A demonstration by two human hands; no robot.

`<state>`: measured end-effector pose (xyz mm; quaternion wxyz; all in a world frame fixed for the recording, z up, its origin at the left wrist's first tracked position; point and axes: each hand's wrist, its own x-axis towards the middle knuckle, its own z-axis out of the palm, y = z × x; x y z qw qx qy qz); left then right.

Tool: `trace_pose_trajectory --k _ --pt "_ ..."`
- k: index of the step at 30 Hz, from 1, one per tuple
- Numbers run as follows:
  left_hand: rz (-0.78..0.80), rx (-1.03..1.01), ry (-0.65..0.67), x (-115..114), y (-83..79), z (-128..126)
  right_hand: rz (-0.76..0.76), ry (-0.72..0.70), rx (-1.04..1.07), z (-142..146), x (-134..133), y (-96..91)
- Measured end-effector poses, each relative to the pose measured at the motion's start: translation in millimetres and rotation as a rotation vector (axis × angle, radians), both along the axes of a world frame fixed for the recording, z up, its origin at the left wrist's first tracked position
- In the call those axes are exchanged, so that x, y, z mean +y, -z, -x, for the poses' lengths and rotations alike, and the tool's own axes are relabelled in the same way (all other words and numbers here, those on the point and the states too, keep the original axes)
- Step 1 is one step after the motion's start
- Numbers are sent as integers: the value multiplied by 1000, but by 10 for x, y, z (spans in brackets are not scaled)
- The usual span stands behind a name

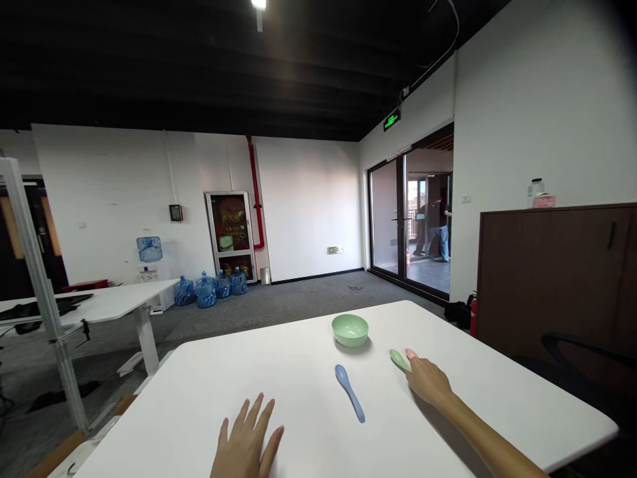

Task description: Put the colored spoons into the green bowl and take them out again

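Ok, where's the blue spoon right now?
Head view: the blue spoon lies on the white table, below the green bowl, between the left hand and right hand.

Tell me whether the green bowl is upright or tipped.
Upright: the green bowl stands on its base on the white table, with its rim level and its opening facing up.

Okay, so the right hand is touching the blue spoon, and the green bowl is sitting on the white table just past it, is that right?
Not quite. The head view shows the right hand touching the green spoon, not the blue spoon. The green bowl is indeed sitting on the white table just past it.
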<state>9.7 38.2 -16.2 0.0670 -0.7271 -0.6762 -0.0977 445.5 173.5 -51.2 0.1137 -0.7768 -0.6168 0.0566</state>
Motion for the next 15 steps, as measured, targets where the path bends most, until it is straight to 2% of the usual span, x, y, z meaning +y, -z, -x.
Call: trace_pose_trajectory --k 7,15 --pt "4 22 -3 -7 -25 -53 -24 -111 15 408 -208 -94" --pt "-54 -3 18 62 102 26 -51 -144 -41 649 -245 -95"
